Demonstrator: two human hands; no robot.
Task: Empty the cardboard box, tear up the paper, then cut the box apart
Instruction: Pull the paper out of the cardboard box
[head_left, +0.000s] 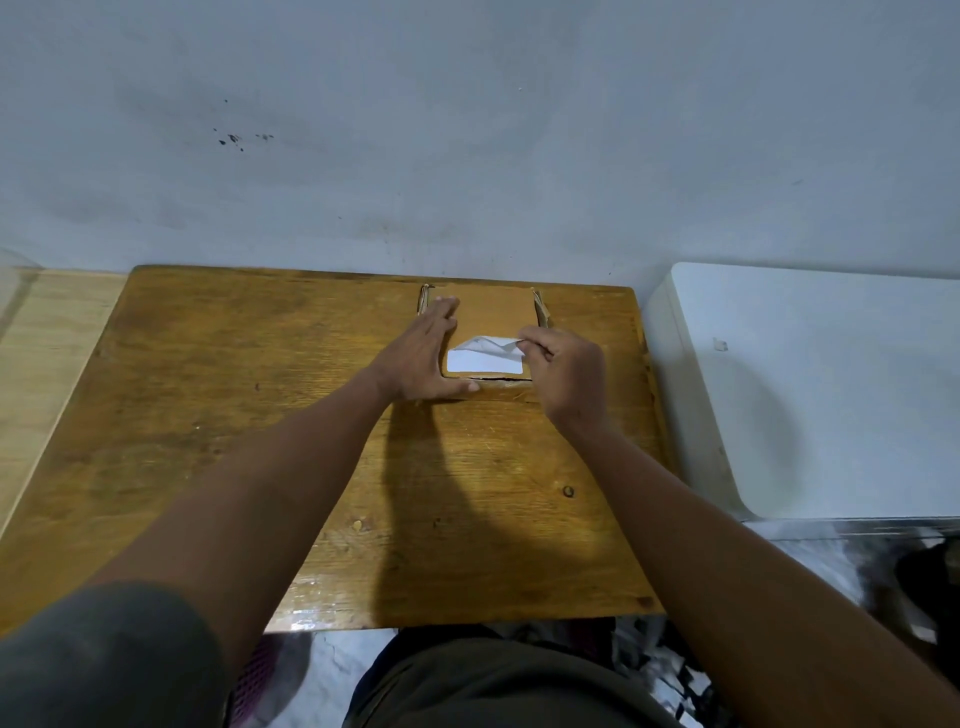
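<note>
Grip: right hand (566, 371) pinches the lifted corner of the white paper label (485, 356) between thumb and fingertips — I read it as peeling, not yet torn free.
Brace: left hand (423, 358) lies flat and unclenched, just left of the pinch, palm pressing the cardboard box (493, 312) down and holding nothing.
Label: its near half is stuck flat; the far edge is crumpled and raised toward my pinch.
Box: directly under both hands, far side of the wooden table (208, 415), flaps standing up beyond the pinch.
Risk: a fast or steep pull could rip the label short, leaving paper stuck on the cardboard.
Risk two: if the flat palm eases, I expect the box to slide or lift with the pull — it looks light.
</note>
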